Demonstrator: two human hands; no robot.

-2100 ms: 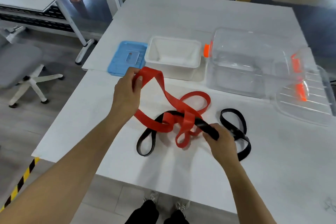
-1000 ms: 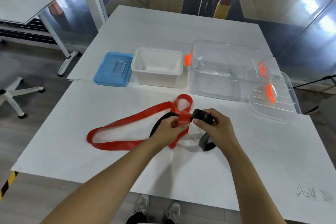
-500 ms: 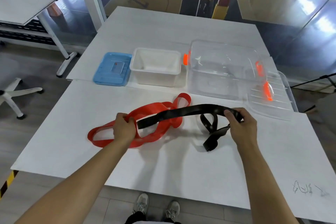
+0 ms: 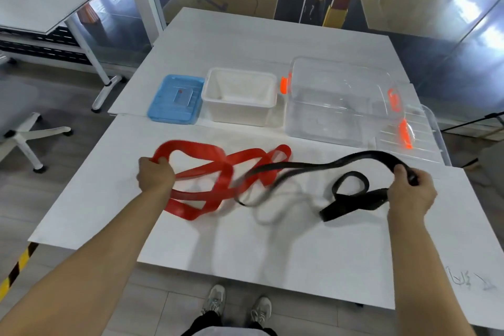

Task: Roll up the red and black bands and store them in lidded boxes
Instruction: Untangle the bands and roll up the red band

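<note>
on the near half of the white counter (image 4: pixel 272 248) the red band (image 4: pixel 218 172) lies in loose, overlapping loops, its left end gripped in the left hand (image 4: pixel 155 176), whose fingers curl over it and hide that stretch. right of it the black band (image 4: pixel 308 165) runs across to the right hand (image 4: pixel 410 194), which closes around it; the part inside the fist cannot be seen. where black crosses red the strands blur, so which lies on top is hard to tell. behind them stand a blue lid (image 4: pixel 176 99), an open white box (image 4: pixel 240 95) and a clear box (image 4: pixel 338 101). a clear lid (image 4: pixel 420 139) beside it is partly covered by that box.
</note>
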